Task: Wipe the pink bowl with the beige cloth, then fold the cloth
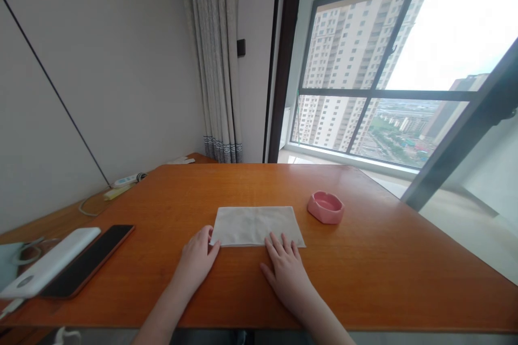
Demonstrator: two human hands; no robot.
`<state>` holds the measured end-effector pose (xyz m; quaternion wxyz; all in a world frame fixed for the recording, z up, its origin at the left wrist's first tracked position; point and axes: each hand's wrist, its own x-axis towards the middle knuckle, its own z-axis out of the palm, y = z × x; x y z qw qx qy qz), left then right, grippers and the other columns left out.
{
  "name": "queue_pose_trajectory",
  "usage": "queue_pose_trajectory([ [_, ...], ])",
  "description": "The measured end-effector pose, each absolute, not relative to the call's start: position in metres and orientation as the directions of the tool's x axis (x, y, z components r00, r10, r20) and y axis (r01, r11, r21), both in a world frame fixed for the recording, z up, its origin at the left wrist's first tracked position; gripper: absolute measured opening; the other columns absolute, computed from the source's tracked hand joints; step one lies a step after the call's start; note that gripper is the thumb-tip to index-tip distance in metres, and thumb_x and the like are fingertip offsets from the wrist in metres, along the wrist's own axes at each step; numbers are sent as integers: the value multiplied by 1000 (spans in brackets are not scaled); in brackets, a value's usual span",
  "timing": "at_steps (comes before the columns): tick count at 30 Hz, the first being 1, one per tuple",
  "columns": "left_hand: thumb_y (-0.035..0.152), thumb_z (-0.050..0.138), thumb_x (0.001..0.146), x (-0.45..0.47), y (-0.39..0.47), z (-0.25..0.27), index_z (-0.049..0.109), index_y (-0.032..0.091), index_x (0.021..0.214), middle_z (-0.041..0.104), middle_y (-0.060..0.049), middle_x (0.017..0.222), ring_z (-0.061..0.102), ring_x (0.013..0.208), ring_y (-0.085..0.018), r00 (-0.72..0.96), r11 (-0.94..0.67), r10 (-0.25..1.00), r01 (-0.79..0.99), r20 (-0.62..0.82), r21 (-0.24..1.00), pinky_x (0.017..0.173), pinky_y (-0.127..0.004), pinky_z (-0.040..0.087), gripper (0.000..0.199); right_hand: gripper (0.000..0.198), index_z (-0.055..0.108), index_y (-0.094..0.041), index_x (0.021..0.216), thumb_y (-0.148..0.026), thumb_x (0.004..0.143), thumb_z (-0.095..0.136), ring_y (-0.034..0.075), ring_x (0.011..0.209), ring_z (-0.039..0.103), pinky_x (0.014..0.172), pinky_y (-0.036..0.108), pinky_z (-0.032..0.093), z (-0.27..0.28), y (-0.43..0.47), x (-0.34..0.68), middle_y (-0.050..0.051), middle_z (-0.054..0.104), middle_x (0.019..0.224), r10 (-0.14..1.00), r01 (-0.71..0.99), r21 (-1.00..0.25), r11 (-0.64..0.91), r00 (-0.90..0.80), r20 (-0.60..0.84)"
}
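Observation:
A folded off-white cloth [257, 223] lies flat on the brown wooden table [251, 291] in front of me, its long side towards me. At its near left corner is my left hand [198, 256], fingers curled at the left edge and thumb at the front edge, closed around the corner. My right hand [285, 269] rests palm down by the near right part, with spread fingertips on the cloth and the thumb out to the side on the wood. To the right of the cloth, apart from both hands, stands a pink angular ashtray-like dish [326, 207].
A black phone [91, 261] and a white power bank [52, 261] with a cable lie at the table's left. Behind them, a white power strip [125, 180] sits along the wall. A grey curtain [216, 64] hangs at the back, and a large window [364, 48] is on the right.

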<state>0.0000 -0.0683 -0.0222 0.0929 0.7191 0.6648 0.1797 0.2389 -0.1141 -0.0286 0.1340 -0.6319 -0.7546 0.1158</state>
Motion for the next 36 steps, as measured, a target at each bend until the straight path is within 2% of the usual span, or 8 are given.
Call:
queue_pose_trajectory([
  [3,36,43,83,4,-63,-14,45,10,117,63,-18,101,61,93,-28,-21,13,1000,942,18,334,76,-34,42,43,53,43,-20,135,-37,85,45,36,136,20,110,53,14,-31,-119,235,3,30,146,986,923,-346,167,-158,54],
  [7,33,45,82,5,-59,-11,53,14,87,64,-16,93,61,86,-26,19,14,995,950,-101,311,71,-32,41,21,52,42,-23,136,-40,86,43,33,136,21,111,49,15,-34,-128,234,-1,31,146,983,916,-357,185,-166,82],
  [11,26,42,82,3,-58,-16,47,19,80,62,-10,93,58,88,-21,82,-67,996,922,-24,380,73,-28,39,9,50,43,-25,135,-41,88,38,28,135,26,110,44,21,-35,-134,243,-1,32,146,985,927,-335,171,-147,94],
  [15,25,38,84,3,-57,-10,38,22,72,56,-2,72,54,67,-16,-7,-10,999,911,40,413,60,-25,33,13,53,44,-16,134,-40,87,38,30,134,29,108,47,24,-42,-136,261,7,33,145,993,962,-275,-7,40,113],
  [19,21,38,83,26,-58,8,34,23,73,47,2,62,47,57,-15,-49,-36,981,905,189,424,53,-25,25,11,56,43,-13,135,-43,88,36,29,133,31,108,45,26,-52,-140,271,7,33,144,987,965,-264,1,42,156],
  [27,13,45,76,145,-68,5,45,20,83,57,-5,83,53,79,-18,315,-403,913,791,259,460,68,-26,36,9,54,45,-15,133,-42,87,40,28,131,35,108,45,27,-60,-142,273,8,38,142,966,957,-286,49,27,255],
  [31,12,41,77,181,-70,-8,52,16,89,58,-10,95,52,90,-22,459,-478,875,760,157,440,78,-31,39,17,50,49,-15,130,-34,84,44,28,130,36,108,44,27,-64,-142,275,9,41,140,956,957,-283,70,16,291],
  [36,11,41,75,187,-64,-3,53,16,89,57,-8,95,52,87,-20,471,-508,857,705,208,495,79,-29,40,18,52,46,-12,132,-35,85,43,28,129,39,106,44,31,-65,-141,275,11,43,139,944,959,-272,75,20,329],
])
